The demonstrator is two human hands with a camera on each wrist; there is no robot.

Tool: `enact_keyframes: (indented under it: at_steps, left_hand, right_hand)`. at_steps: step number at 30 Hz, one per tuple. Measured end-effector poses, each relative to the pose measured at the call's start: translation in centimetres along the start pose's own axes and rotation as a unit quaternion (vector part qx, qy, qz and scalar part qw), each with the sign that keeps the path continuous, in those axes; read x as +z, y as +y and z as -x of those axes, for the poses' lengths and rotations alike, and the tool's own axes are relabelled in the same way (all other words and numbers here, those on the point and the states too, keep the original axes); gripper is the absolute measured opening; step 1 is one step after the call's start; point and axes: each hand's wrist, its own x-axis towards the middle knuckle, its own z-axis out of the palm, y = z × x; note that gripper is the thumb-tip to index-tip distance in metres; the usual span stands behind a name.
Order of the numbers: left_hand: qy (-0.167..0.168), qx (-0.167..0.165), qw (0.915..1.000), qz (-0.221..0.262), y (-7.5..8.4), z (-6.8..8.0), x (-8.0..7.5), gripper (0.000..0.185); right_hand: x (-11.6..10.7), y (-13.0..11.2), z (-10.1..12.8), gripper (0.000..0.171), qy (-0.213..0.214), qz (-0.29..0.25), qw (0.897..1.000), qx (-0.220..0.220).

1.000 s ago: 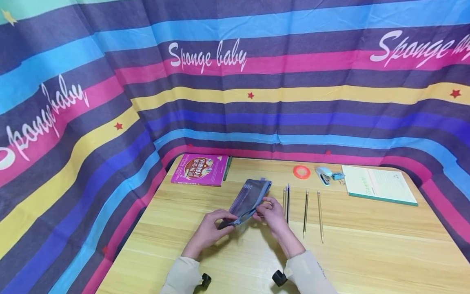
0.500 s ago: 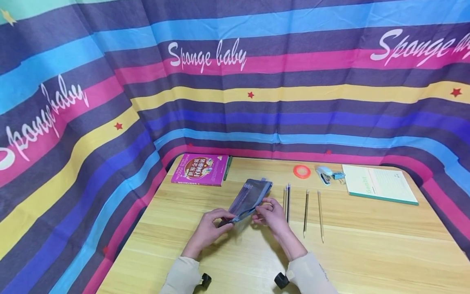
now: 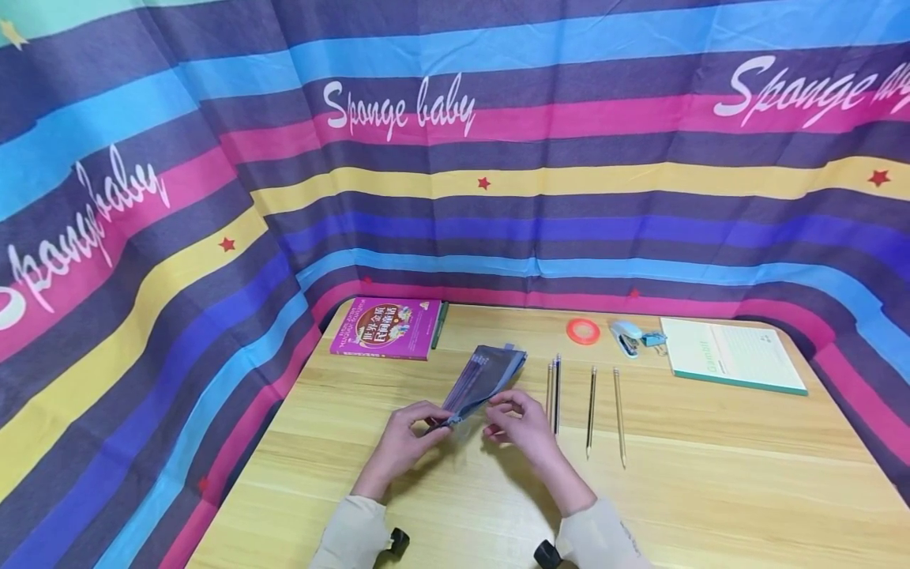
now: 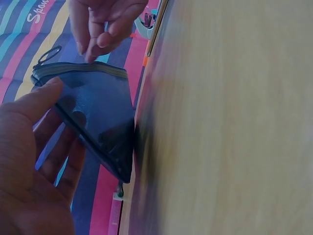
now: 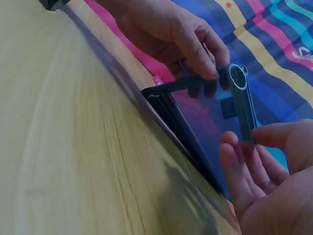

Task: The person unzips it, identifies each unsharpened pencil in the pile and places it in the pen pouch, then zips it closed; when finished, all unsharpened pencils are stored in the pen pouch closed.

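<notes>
A dark translucent zip pencil case [image 3: 490,371] slants above the table, its zipper edge toward me. My left hand [image 3: 401,442] pinches its near-left corner; in the left wrist view the thumb [image 4: 46,98] lies over the corner and the fingers spread behind. My right hand [image 3: 526,431] is at the zipper edge, where the right wrist view shows thumb and fingertips [image 5: 247,152] meeting at the strip. A ring-shaped zip pull [image 5: 238,77] sits by the left thumb. Dark long shapes show through the case in the right wrist view.
Several pencils [image 3: 591,415] lie right of my right hand. Behind them are a red tape roll [image 3: 583,331], a light blue stapler [image 3: 626,338], a blue binder clip [image 3: 652,340] and a notepad [image 3: 735,356]. A purple book [image 3: 387,328] lies at back left. A striped curtain surrounds the table.
My right hand has shifted slightly down and left along the zipper edge, with its fingers looser. The gap along the zipper looks narrower. My left hand has barely moved.
</notes>
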Motion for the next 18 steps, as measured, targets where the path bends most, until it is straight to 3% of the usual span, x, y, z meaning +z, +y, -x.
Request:
enact_keyframes:
  at_steps: [18]
  left_hand:
    - [0.016,0.04,0.9987,-0.027,0.1,-0.3,0.4,0.019]
  right_hand:
    - [1.5,-0.5,0.7,0.04,-0.098,0.035,0.992,-0.077]
